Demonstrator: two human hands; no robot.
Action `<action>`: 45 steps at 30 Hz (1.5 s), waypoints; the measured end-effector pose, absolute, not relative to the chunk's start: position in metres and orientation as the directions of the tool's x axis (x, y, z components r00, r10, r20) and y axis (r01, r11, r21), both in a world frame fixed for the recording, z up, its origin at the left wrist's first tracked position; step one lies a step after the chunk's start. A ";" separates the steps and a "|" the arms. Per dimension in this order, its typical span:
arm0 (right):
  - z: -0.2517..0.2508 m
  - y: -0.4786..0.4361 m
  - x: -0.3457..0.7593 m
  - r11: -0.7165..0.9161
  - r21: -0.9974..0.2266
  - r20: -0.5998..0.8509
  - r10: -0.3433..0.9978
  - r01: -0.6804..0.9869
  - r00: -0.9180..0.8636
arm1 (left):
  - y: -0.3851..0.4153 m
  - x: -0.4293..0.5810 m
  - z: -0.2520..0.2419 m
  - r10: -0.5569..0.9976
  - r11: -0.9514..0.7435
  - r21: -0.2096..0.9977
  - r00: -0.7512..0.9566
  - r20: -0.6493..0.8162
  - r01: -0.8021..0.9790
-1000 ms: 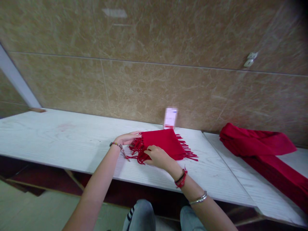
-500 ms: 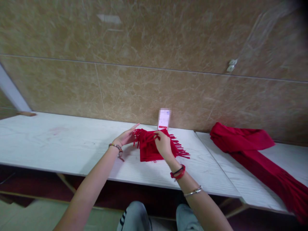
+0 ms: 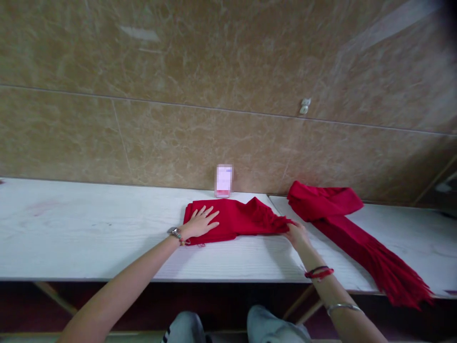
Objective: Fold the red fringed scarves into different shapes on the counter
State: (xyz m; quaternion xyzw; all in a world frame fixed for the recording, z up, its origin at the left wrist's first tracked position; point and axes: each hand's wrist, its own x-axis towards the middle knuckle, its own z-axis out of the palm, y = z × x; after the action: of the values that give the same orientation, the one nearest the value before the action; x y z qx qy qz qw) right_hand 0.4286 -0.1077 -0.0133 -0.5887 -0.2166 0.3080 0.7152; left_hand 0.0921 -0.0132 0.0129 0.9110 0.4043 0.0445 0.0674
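Note:
A red scarf lies folded on the white table, its right part drawn out to the side and bunched. My left hand rests flat on the folded left part, fingers spread. At the scarf's right end, my right hand grips the gathered edge, fingers closed round the cloth. Most of the fringe at that end is hidden in the bunched folds and the hand. Further right lies a second red scarf, looped at the back, its fringed end hanging over the table's front edge; neither hand touches it.
Behind the folded scarf a phone with a lit, blurred screen leans upright against the marbled wall. The white table runs along this wall, with a seam between two tops. My knees are below its front edge.
My right hand has moved right, pulling the scarf's end out from the folded stack. My left hand has gone from beside the left fringe to flat on the cloth. The view has shifted right.

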 end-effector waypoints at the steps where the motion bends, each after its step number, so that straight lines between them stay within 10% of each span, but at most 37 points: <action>1: -0.018 -0.112 0.431 0.070 -0.985 -0.060 0.714 -0.156 0.697 | -0.011 0.082 0.013 0.738 -0.668 0.143 0.674 0.005 0.730; 5: -0.010 -0.111 0.412 0.050 -0.965 0.182 0.833 0.257 0.523 | -0.005 0.030 0.026 0.706 -0.690 0.132 0.702 -0.096 0.712; 10: 0.014 -0.085 0.320 0.272 -0.558 0.435 0.900 0.784 -0.003 | -0.002 -0.033 0.054 0.710 -0.644 0.154 0.660 -0.244 0.749; 14: 0.013 -0.071 0.254 0.428 -0.225 0.291 0.887 0.875 -0.359 | 0.001 -0.049 0.053 0.769 -0.580 0.160 0.602 -0.215 0.799; 19: 0.015 -0.060 0.282 0.318 -0.044 0.163 0.938 0.947 -0.307 | 0.001 -0.048 0.038 0.899 -0.433 0.097 0.437 -0.024 0.896; 26: 0.038 -0.044 0.369 0.078 -0.071 0.163 0.985 0.994 -0.065 | 0.011 -0.008 0.063 0.879 -0.476 -0.035 0.474 -0.055 0.879; 39: 0.030 0.000 0.312 0.276 -0.186 0.069 0.961 0.943 -0.268 | 0.041 0.088 0.047 0.768 -0.640 0.037 0.637 0.060 0.768; 45: 0.039 0.006 0.324 0.340 -0.421 0.142 0.940 0.841 -0.309 | 0.041 0.084 0.056 0.721 -0.680 0.183 0.600 0.347 0.710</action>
State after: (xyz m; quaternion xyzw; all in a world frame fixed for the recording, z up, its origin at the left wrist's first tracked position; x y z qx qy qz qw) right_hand 0.3237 0.0058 0.0394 -0.5584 -0.7976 0.1351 0.1838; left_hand 0.0844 0.0413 0.0562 0.8944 0.4000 0.1997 0.0128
